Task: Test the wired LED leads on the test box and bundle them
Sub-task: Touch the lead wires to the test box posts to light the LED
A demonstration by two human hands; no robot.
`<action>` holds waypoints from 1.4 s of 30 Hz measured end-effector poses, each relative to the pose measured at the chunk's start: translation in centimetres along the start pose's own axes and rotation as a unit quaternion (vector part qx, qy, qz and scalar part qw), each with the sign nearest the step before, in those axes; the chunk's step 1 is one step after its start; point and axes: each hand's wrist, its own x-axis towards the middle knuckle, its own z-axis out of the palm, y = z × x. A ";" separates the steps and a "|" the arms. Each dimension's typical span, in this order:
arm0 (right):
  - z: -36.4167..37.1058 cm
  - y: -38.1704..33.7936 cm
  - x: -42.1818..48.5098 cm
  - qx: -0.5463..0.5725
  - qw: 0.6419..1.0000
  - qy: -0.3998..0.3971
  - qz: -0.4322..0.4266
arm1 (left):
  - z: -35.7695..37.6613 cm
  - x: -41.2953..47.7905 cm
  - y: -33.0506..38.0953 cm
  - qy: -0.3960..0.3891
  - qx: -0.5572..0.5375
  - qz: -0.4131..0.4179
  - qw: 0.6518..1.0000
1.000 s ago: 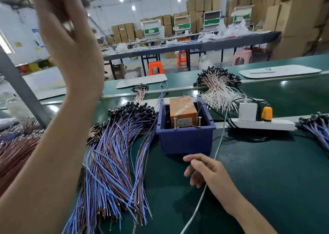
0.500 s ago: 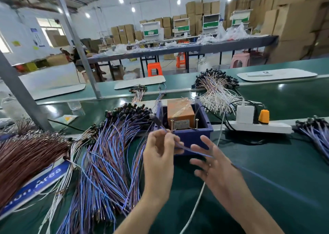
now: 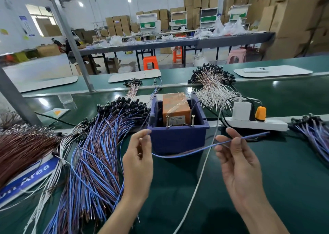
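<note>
— Head camera first: what's the surface and the room?

— A green work table (image 3: 284, 171) in a warehouse, cardboard cartons (image 3: 293, 20) stacked along the back, orange stools (image 3: 150, 62) under a long grey bench (image 3: 178, 44).

— And on the table?

— A big pile of blue and brown LED leads (image 3: 99, 153) at left, a white-wired bundle (image 3: 213, 89) behind, a white power strip (image 3: 256, 123) at right. The blue test box (image 3: 178, 141) stands in the middle, two screws (image 3: 167, 121) upright at its near edge.

— The hands?

— The left hand (image 3: 138, 164) pinches one end of a single blue lead (image 3: 187, 153) between thumb and forefinger, other fingers curled. The right hand (image 3: 238, 164) pinches the same lead farther along, remaining fingers loosely bent. The lead sags between them, just before the box.
</note>
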 end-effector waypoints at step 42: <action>-0.6 2.8 -0.5 -0.318 0.948 0.003 -0.033 | 0.8 0.1 -0.1 -0.125 -0.072 -0.104 0.984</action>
